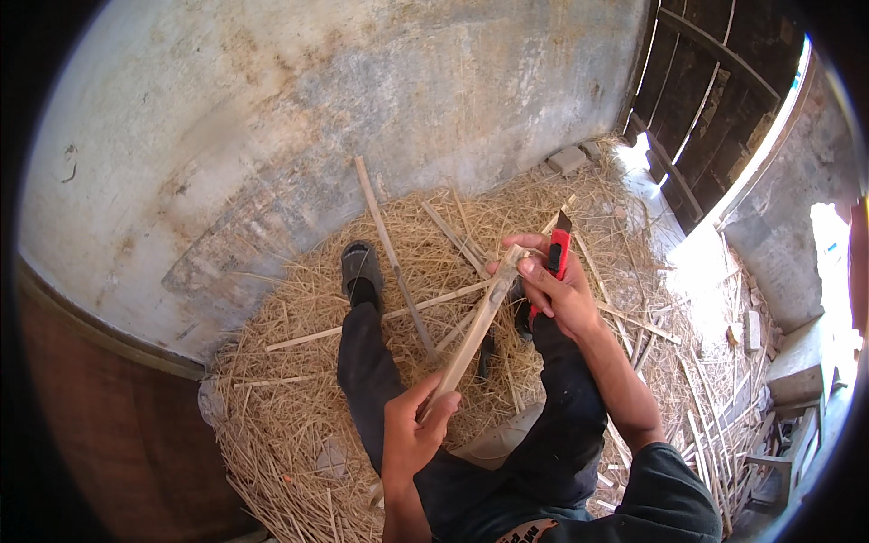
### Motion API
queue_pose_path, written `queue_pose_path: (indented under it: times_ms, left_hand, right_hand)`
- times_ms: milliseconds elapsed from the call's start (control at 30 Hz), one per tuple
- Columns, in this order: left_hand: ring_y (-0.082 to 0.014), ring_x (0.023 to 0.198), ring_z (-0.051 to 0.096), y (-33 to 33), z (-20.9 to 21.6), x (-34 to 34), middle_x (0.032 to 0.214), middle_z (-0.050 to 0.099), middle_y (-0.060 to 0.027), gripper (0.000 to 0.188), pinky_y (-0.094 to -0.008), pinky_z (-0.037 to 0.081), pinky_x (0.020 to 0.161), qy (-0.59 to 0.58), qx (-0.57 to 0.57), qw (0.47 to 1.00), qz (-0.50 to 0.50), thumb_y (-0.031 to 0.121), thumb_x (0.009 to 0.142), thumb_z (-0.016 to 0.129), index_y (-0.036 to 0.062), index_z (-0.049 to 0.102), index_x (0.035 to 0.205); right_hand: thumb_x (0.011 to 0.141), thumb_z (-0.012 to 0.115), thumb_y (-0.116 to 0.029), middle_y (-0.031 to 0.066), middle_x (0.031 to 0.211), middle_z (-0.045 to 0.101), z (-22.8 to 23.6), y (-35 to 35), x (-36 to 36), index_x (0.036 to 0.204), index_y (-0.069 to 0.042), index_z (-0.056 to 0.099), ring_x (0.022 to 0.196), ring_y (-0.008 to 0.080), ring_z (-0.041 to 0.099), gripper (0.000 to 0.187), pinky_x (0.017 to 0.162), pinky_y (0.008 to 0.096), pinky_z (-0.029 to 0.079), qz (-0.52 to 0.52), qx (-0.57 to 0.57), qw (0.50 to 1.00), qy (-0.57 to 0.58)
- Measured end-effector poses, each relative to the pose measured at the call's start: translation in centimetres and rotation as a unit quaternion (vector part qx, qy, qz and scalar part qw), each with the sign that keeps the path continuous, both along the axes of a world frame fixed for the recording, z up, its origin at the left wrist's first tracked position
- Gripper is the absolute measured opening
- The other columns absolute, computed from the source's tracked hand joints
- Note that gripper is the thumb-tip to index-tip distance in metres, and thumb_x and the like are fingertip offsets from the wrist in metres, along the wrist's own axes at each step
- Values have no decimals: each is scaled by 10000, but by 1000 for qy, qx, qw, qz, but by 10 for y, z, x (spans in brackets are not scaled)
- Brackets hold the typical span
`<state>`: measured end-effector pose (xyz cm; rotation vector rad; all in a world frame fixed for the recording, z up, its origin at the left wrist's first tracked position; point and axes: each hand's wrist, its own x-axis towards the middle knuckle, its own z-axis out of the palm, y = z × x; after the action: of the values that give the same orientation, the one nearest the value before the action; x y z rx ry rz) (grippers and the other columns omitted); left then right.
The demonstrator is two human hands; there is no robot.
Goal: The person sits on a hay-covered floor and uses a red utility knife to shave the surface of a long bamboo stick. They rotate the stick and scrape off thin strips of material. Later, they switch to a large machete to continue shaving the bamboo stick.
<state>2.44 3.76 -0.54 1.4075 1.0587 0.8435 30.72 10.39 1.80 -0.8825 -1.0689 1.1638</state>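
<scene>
A pale, split strip of wood or bamboo [474,337] slants up between my hands, over my legs. My left hand [415,422] is closed round its lower end. At the upper end, my right hand [559,288] touches the strip with thumb and fingers. The same hand grips a red utility knife [558,253], its dark blade pointing up and away from the strip. Part of the knife's handle is hidden behind the fingers.
Straw-like shavings [290,407] cover the floor round my feet. Several long strips [385,226] lie about, one leaning on the stained wall [299,136]. A brick [568,160] sits by the wall, near a dark plank door [706,90]. More strips [715,434] are heaped at right.
</scene>
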Motion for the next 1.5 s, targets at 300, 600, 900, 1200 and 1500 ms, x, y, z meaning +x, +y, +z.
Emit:
queue_pose_path:
  times_ms: [300, 600, 900, 1200, 1500]
  left_hand:
    - [-60, 726, 572, -2, 9, 1, 833, 691, -52, 384, -258, 463, 625, 31, 39, 999, 12, 77, 992, 741, -5, 702, 1365]
    - [-26, 661, 475, -2, 11, 8, 776, 604, 22, 400, -238, 357, 552, 17, 90, 996, 20, 82, 1020, 710, -36, 673, 1401]
    - [-16, 682, 456, -4, 15, 15, 785, 591, 34, 402, -225, 345, 565, 20, 65, 997, 46, 53, 1013, 702, -41, 668, 1402]
    - [-14, 698, 456, -5, 25, 25, 815, 600, 41, 392, -216, 347, 573, 5, 56, 997, 50, 51, 1010, 710, -47, 675, 1389]
    - [13, 675, 426, -6, 25, 28, 797, 581, 67, 365, -199, 299, 553, 3, 43, 997, 64, 106, 1032, 721, -58, 691, 1357]
  right_hand:
    - [1051, 678, -248, 38, 862, 716, 10, -3, 2, 1455, 31, 534, 516, -3, 433, 511, 494, 190, 346, -30, 9, 996, -85]
    - [1058, 621, -244, 125, 863, 688, -10, -42, -4, 1448, 19, 450, 701, 235, 637, 501, 708, 337, 511, -179, 87, 931, -305]
    - [926, 810, -210, 73, 928, 749, -8, -68, -16, 1097, -69, 722, 696, 227, 724, 239, 605, 343, 563, -176, 162, 865, -441]
    - [882, 837, -337, 17, 825, 682, -22, -64, -26, 1108, -103, 739, 616, 207, 672, 340, 536, 336, 517, -172, 250, 792, -530]
    - [872, 840, -356, -3, 766, 633, -18, -64, -28, 1108, -117, 739, 558, 186, 642, 350, 507, 326, 493, -160, 249, 772, -562]
